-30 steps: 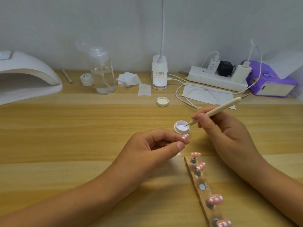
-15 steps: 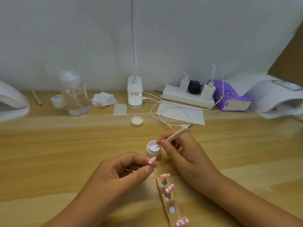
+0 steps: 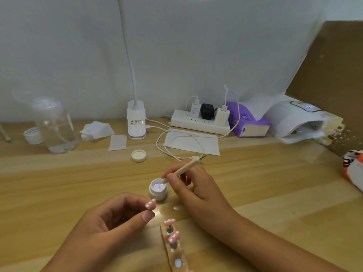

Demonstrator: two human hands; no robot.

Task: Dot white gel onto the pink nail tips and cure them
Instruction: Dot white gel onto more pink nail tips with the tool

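The right hand (image 3: 196,186) pinches a wooden-handled dotting tool (image 3: 186,167) low on its shaft, pen fashion. The tool's point is down in the pot of white gel (image 3: 158,195), meeting the gel near the pot's right rim. Just nearer than the pot and to its left, the left hand (image 3: 110,218) has its fingers curled and pinches a pink nail tip (image 3: 150,204) between forefinger and thumb. That tip already carries white dots, and the fingers hide whatever it is mounted on. Nearer again than the pot, a holder strip (image 3: 167,244) runs toward the camera with two more dotted tips (image 3: 174,236) on pegs and, past them, one seat with no tip. The step looks like loading the tool. It wants only a small bead: dip shallowly, lift straight up, and leave any excess on the pot's inner rim so no thread of gel trails across the wooden table (image 3: 59,183). The pot seems light and nothing steadies it, so a sideways drag could tip it. Resting the heel of the right hand on the table and keeping the held tip close to the pot should give round, even dots. The pot's lid (image 3: 139,155) lies beyond it to the left. The curing lamp (image 3: 298,122) stands well beyond it to the right, display lit.
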